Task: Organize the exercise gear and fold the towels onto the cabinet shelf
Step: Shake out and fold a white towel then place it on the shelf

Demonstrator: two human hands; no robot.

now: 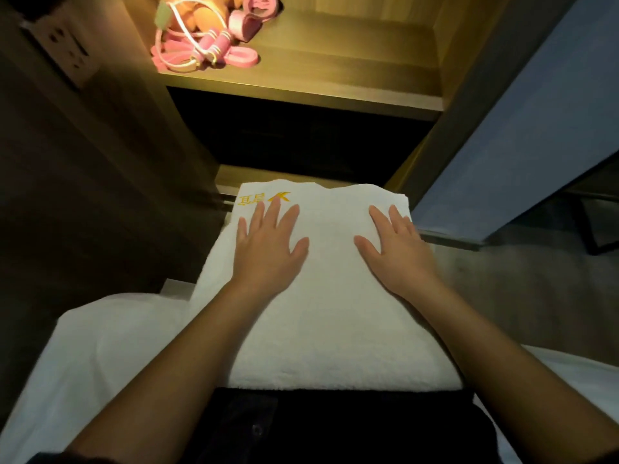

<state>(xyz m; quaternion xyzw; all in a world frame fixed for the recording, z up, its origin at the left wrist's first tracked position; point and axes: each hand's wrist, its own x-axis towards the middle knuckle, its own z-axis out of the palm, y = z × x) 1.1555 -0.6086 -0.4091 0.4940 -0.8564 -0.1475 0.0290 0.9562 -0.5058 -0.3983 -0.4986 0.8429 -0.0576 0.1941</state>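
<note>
Towel (328, 296), white and folded into a thick oblong with yellow stitching at its far left corner, lies across what looks like the lap, just in front of the cabinet, with the bed (100, 346) and its white sheet on either side. In the head view I have both hands flat on it, fingers straight and spread, holding nothing: the left hand (268, 249) just beside the stitching, the right hand (398, 252) near the far right edge. I judge this to be the smoothing step before another fold or the lift. To do it well I would press evenly from the middle outward, keep the edges square, then slide the palms under both sides so the layers stay together. The lit shelf (335, 72) above holds pink gear in its back left corner: a skipping rope (214, 48), flat bands (241, 58) and something orange I cannot make out. The lower compartment (301, 139) is too dark to read.
</note>
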